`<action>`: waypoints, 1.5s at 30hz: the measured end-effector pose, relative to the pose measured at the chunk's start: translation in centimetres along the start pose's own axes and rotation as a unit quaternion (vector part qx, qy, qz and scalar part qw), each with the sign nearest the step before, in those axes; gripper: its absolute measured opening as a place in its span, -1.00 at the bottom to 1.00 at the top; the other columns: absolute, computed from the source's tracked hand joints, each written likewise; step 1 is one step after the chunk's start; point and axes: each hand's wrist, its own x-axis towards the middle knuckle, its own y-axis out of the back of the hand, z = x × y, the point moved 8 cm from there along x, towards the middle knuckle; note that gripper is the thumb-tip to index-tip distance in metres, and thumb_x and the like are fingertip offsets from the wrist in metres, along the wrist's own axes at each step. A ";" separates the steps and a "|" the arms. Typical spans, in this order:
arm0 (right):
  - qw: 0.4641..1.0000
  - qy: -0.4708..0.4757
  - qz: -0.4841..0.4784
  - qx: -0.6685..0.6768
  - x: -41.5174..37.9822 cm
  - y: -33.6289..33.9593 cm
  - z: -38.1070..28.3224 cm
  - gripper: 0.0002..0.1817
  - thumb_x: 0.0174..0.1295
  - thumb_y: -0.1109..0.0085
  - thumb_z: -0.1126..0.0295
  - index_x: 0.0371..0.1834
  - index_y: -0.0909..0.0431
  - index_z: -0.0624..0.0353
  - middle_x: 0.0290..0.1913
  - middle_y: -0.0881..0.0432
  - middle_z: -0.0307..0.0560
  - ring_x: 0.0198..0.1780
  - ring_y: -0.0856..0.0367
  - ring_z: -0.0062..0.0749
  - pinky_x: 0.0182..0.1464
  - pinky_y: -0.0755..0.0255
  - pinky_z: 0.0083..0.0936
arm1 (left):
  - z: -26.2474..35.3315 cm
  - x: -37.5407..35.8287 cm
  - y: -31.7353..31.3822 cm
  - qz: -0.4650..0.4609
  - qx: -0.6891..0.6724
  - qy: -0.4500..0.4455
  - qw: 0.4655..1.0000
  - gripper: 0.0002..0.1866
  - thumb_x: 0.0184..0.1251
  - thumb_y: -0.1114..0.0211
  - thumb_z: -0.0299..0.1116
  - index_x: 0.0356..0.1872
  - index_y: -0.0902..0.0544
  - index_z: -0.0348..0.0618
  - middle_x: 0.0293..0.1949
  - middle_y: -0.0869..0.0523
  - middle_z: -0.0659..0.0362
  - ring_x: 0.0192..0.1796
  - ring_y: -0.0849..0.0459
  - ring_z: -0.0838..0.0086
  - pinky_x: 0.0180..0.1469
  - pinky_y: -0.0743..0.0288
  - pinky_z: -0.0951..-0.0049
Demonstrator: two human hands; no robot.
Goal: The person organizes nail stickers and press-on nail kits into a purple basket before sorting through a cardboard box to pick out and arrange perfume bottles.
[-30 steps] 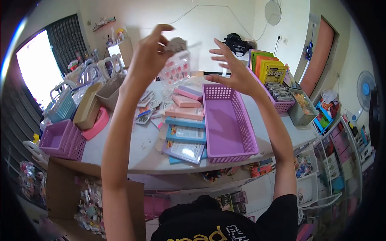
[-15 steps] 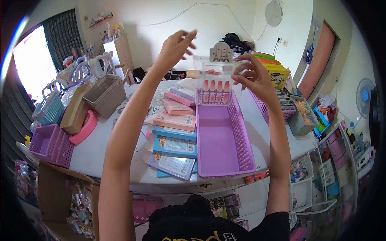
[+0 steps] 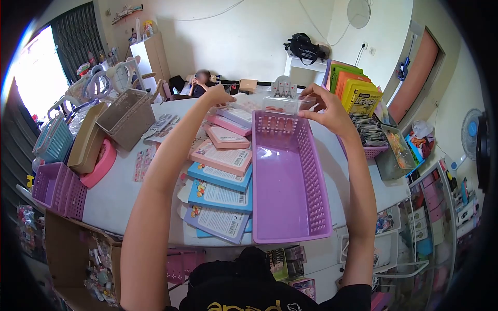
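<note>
Beyond the far end of the purple basket (image 3: 290, 176), my right hand (image 3: 329, 111) pinches the side of a clear plastic box (image 3: 280, 105) of press-on nails. A grey card top with an Eiffel tower print (image 3: 284, 87) rises behind it. Pinkish nails show through the holes of the basket's far wall. My left hand (image 3: 217, 95) is at the clear plastic packs (image 3: 248, 100) left of the box; its fingers are mostly hidden behind the hand. Flat pink boxes (image 3: 226, 137), blue boxes (image 3: 220, 195) and a lilac box (image 3: 218, 222) overlap along the basket's left side.
On the left stand a grey bin (image 3: 126, 119), a pink tray (image 3: 101, 165) and small purple baskets (image 3: 59, 189). Yellow packs (image 3: 362, 97) and a grey tub (image 3: 395, 160) are at the right. A person (image 3: 199, 85) sits low by the back wall.
My left hand has come down from the air to the plastic packs. My right hand has closed on the nail box, which now sits lower behind the basket wall. The view has shifted.
</note>
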 end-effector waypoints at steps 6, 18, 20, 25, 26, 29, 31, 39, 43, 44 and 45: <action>0.997 -0.014 0.001 -0.078 0.3 0.2 1.4 -0.62 -0.21 -0.35 0.36 -0.28 -0.44 0.13 -0.28 -0.56 -0.23 -0.25 -0.50 -0.57 -0.25 -0.36 -0.64 | 2.0 -3.4 2.5 0.044 -0.214 0.045 0.975 -0.74 -0.06 -0.34 -0.22 -0.47 -0.56 -0.21 -0.53 -0.64 0.21 -0.51 -0.60 0.57 -0.57 -0.40 0.50; 0.980 0.106 0.133 -0.101 -0.1 1.4 -1.2 -0.44 -0.12 -0.31 0.18 -0.03 -0.36 0.09 -0.07 -0.41 -0.12 -0.15 -0.44 -0.39 -0.14 -0.37 -0.49 | 5.6 -13.8 13.5 0.198 -0.395 -0.123 0.889 -0.79 0.09 -0.25 -0.28 -0.34 -0.47 -0.14 -0.32 -0.62 0.14 -0.26 -0.61 0.51 -0.31 -0.42 0.60; 0.955 0.176 0.198 -0.133 -0.6 2.1 -3.2 -0.44 -0.14 -0.32 0.21 -0.03 -0.37 0.10 -0.10 -0.42 -0.13 -0.17 -0.43 -0.42 -0.16 -0.36 -0.50 | 7.5 -16.1 14.4 0.208 -0.392 -0.128 0.887 -0.80 0.09 -0.26 -0.27 -0.37 -0.47 -0.13 -0.34 -0.61 0.17 -0.33 -0.59 0.60 -0.38 -0.36 0.69; 0.963 0.121 0.127 0.204 -0.6 1.7 -4.1 -0.74 0.22 0.07 0.32 -0.09 -0.43 0.20 -0.13 -0.51 -0.21 -0.15 -0.45 -0.58 -0.06 -0.31 -0.64 | 13.8 -19.8 13.2 0.107 -0.319 -0.253 0.907 -0.80 0.11 -0.24 -0.29 -0.34 -0.46 -0.16 -0.33 -0.61 0.17 -0.50 -0.44 0.77 -0.48 -0.28 0.85; 0.963 0.124 0.125 0.203 -0.9 1.4 -4.9 -0.74 0.22 0.07 0.32 -0.09 -0.43 0.20 -0.13 -0.51 -0.21 -0.15 -0.45 -0.58 -0.06 -0.31 -0.64 | 15.0 -20.4 12.4 0.082 -0.310 -0.283 0.904 -0.80 0.12 -0.22 -0.30 -0.31 -0.46 -0.18 -0.32 -0.61 0.16 -0.51 -0.43 0.78 -0.49 -0.29 0.85; 0.884 0.066 0.006 0.463 -1.7 -0.9 -6.9 -0.59 0.22 0.09 0.23 0.06 -0.30 0.23 -0.02 -0.45 -0.10 0.03 -0.42 -0.49 0.12 -0.28 -0.57 | 17.6 -21.2 10.2 0.011 -0.305 -0.341 0.889 -0.71 0.14 -0.19 -0.33 -0.14 -0.43 -0.21 -0.29 -0.62 0.17 -0.45 -0.48 0.75 -0.47 -0.34 0.81; 0.849 0.052 -0.111 0.514 -1.9 -2.7 -7.3 -0.42 0.16 0.00 0.15 0.19 -0.14 0.19 0.03 -0.41 -0.01 0.03 -0.43 -0.42 0.13 -0.28 -0.47 | 18.8 -21.5 8.9 -0.019 -0.290 -0.381 0.878 -0.71 0.13 -0.19 -0.36 -0.13 -0.44 -0.22 -0.29 -0.61 0.18 -0.41 -0.49 0.74 -0.45 -0.35 0.79; 0.896 0.101 -0.148 0.407 -2.4 -4.3 -8.9 -0.13 -0.06 -0.22 0.48 0.29 0.15 0.17 -0.03 -0.41 0.13 -0.05 -0.49 -0.34 0.03 -0.37 -0.42 | 19.8 -20.8 6.0 -0.007 -0.212 -0.452 0.867 -0.69 0.11 -0.14 -0.45 -0.07 -0.44 -0.21 -0.17 -0.55 0.17 -0.20 -0.52 0.59 -0.27 -0.37 0.65; 0.926 0.056 -0.065 0.367 -1.8 -3.3 -7.5 -0.17 -0.08 -0.22 0.53 0.28 0.03 -0.02 -0.18 -0.46 -0.06 -0.14 -0.51 -0.49 -0.14 -0.44 -0.64 | 15.5 -20.5 7.4 0.081 -0.180 -0.279 0.940 -0.65 0.14 -0.13 -0.31 -0.04 -0.42 -0.20 -0.11 -0.53 0.16 -0.21 -0.53 0.55 -0.26 -0.39 0.61; 0.926 0.055 -0.063 0.369 -1.5 -3.2 -7.1 -0.17 -0.08 -0.22 0.53 0.28 0.03 -0.02 -0.18 -0.46 -0.06 -0.14 -0.51 -0.49 -0.14 -0.44 -0.64 | 14.2 -20.6 7.8 0.079 -0.147 -0.260 0.951 -0.67 0.15 -0.13 -0.28 -0.07 -0.45 -0.19 -0.15 -0.55 0.19 -0.22 -0.53 0.57 -0.29 -0.38 0.61; 0.950 0.067 -0.020 0.303 -1.1 -2.5 -6.3 -0.25 -0.09 -0.23 0.52 0.23 -0.09 0.01 -0.22 -0.47 -0.10 -0.18 -0.52 -0.52 -0.16 -0.45 -0.66 | 12.5 -20.5 8.5 0.098 -0.109 -0.261 0.954 -0.67 0.15 -0.13 -0.21 -0.13 -0.48 -0.19 -0.20 -0.57 0.20 -0.26 -0.54 0.58 -0.32 -0.38 0.60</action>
